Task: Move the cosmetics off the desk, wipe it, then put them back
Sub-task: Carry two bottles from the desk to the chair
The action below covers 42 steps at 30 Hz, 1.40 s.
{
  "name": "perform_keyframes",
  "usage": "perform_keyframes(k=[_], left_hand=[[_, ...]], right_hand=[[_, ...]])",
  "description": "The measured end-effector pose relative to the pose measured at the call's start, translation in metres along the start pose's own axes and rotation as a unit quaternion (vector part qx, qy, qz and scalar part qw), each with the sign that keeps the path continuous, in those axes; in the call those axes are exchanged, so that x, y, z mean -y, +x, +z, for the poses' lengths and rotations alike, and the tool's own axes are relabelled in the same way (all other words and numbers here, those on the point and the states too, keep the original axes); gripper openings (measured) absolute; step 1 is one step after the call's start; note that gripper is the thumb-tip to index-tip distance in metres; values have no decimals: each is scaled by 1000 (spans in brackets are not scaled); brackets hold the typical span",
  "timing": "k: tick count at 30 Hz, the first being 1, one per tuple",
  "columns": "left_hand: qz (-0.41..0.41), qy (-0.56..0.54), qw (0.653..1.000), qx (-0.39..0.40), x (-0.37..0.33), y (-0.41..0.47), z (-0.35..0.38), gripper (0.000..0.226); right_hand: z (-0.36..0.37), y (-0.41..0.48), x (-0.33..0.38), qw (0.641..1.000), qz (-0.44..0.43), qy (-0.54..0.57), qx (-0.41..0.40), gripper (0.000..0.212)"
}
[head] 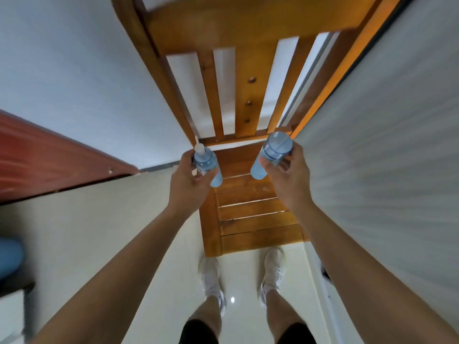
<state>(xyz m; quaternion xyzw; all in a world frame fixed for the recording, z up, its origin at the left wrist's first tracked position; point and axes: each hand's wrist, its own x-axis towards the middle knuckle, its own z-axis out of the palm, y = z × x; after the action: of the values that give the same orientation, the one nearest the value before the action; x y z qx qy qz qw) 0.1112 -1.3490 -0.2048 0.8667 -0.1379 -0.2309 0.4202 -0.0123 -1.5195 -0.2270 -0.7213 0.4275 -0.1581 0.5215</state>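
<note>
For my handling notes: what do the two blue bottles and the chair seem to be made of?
The white-capped bottle and blue-capped bottle: probably translucent plastic; light shows through, glass not excluded. The chair: glossy varnished wood; grain and knots visible.

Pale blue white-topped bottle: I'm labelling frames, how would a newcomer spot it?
Start at the slatted orange-brown wooden chair. Near its seat, the left hand grips this translucent pale blue bottle. Its narrow white top sets it apart from the right hand's wide-capped blue bottle.
</note>
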Motion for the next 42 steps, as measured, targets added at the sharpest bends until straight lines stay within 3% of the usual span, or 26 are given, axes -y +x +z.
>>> perform_keyframes(k=[7,18,25,29,33,38,42], left_hand=[[-43,14,999,-13,66,52,53,51],[-37,51,997,35,103,74,75,51],[-23,154,987,28,90,55,48,82],[100,280,952,-75,59,14,-4,65],[169,340,911,-163,0,-26,-94,63],[116,391,859,-310,-83,-108,-229,66],[10,417,796,-438,-113,-217,-314,68]], right_hand=[[63,42,-76,996,8,-70,58,69],[97,66,-105,979,-18,-127,161,72],[77,43,-75,964,-52,-209,155,93],[40,12,-23,945,-175,-271,57,65],[13,-11,81,906,-319,-278,37,64],[11,-31,235,839,-500,-210,48,63],[40,-82,337,769,-617,-140,91,68]])
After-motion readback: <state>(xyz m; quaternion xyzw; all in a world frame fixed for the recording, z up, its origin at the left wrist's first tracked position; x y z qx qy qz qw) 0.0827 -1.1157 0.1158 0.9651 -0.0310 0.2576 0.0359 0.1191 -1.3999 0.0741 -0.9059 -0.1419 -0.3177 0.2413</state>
